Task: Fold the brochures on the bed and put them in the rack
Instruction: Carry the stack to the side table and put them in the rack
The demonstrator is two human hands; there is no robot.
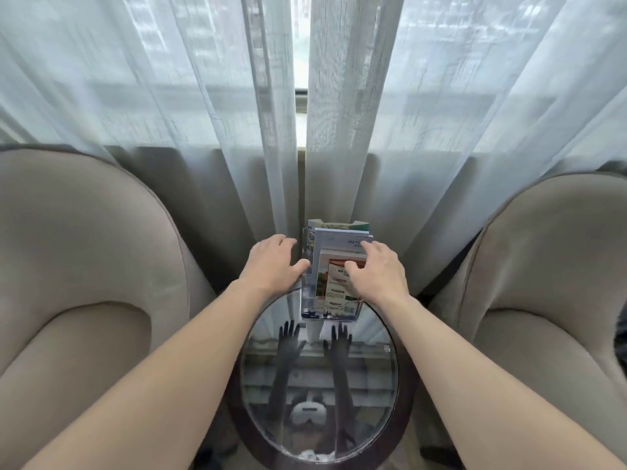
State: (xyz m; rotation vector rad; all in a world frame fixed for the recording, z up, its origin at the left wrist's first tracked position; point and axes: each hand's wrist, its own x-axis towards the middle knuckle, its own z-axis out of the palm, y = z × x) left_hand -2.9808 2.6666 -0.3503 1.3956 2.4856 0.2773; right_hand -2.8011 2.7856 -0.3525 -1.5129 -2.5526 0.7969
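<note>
Placing step: folded brochures [334,279] sit in clear rack [307,293] on round glass table [373,378]. Your left hand [271,262] steadies rack side, fingers relaxed. Right hand [376,269] touches brochure tops, grip unclear. Next: seat front brochure fully, then let go.

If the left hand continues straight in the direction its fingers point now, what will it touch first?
Probably the sheer curtain. The left hand lies beside the clear brochure rack, thumb at the rack's side, fingers pointing past it toward the window. Depth is unclear, so the gap cannot be judged.
</note>
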